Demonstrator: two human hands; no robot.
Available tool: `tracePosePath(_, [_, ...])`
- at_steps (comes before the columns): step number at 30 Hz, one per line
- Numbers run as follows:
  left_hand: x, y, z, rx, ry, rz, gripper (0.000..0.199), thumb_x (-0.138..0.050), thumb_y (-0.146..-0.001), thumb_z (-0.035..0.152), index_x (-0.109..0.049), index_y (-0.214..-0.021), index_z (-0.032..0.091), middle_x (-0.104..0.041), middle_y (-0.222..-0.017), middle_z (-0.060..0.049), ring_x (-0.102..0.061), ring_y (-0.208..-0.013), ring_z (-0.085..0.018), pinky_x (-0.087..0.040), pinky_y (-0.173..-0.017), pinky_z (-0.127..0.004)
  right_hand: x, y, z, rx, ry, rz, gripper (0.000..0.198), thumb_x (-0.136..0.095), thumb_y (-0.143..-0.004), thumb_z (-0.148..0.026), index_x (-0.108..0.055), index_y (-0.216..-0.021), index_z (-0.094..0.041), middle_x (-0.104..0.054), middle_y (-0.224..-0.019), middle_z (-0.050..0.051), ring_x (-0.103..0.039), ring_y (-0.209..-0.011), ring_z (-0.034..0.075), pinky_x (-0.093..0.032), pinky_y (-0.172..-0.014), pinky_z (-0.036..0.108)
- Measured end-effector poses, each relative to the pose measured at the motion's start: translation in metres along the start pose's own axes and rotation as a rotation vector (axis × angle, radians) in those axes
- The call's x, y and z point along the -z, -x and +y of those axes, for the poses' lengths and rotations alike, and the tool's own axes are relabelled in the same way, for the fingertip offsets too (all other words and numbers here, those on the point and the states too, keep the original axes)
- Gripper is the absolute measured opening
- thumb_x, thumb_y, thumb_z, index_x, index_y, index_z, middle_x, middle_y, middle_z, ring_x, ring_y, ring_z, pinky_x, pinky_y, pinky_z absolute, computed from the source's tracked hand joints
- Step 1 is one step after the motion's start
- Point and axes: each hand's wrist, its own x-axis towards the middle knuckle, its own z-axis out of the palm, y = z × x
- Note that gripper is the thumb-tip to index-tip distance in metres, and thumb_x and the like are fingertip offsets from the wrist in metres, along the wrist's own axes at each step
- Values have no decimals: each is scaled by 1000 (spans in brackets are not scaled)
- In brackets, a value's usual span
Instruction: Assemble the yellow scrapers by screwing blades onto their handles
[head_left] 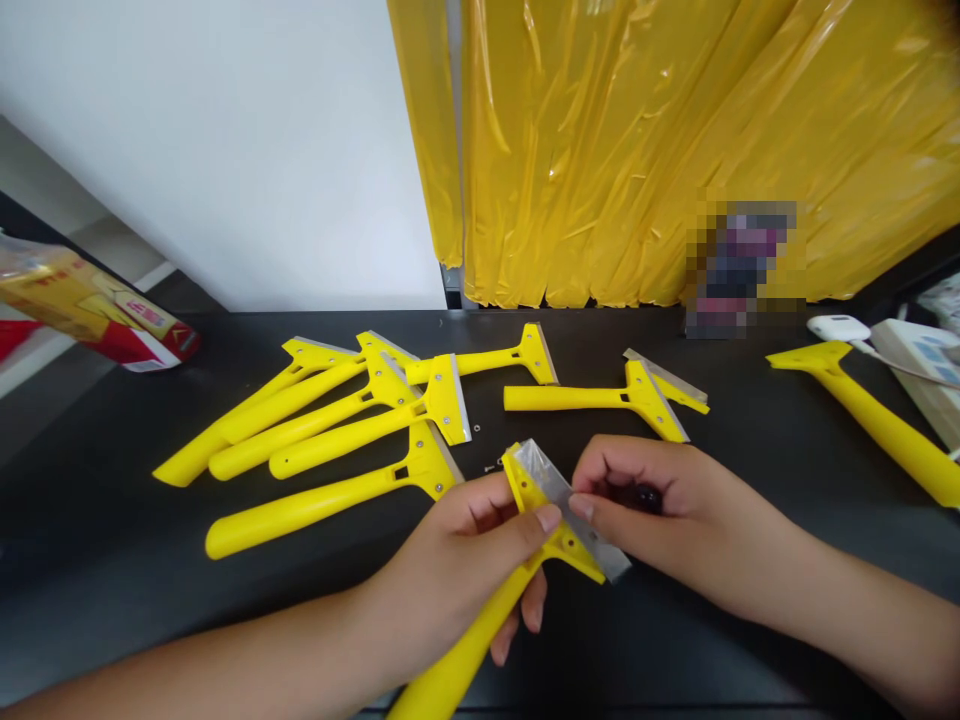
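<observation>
My left hand (480, 545) is closed round the head of a yellow scraper (465, 640), its thumb pressing on a metal blade (592, 540). The blade lies askew along the head, and its lower end sticks out past the plastic. Screw holes show in the head. My right hand (652, 500) pinches the blade's outer edge between thumb and fingers. A dark, rounded object (646, 497) shows inside the curled fingers of that hand; its kind is hidden. Just beyond the scraper head, a small nut (477, 428) and a tiny screw (491, 468) lie on the black table (112, 560).
Several yellow scrapers (337, 435) with blades lie to the left. Another scraper (570, 398) rests behind my hands beside a loose yellow strip and blade (675, 385). A bladeless scraper handle (885, 420) lies right, near a white cabled device (840, 328). A red-yellow package (112, 320) stands left.
</observation>
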Motion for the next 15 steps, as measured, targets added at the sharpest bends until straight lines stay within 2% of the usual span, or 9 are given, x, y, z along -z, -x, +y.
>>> tracePosePath(5, [1,0,-3,-11,-58,-26,26,-68,-98,45,-62,-99,20,-66,-57,2,-49,-37,-7,-42,-37,-13,-2,-2,3,41,43,18,22,-62,-102,-39,-63,-88,-23,-57,-74,-4,-48,-68,13,-39,-61,26])
tracePosePath(15, [-3,-2,-5,2,-59,31,27,-63,-100,47,-62,-93,21,-61,-51,4,-47,-34,-8,-40,-32,-14,-1,0,4,41,88,-12,22,-62,-102,-39,-60,-86,-24,-58,-74,-4,-50,-68,13,-39,-60,27])
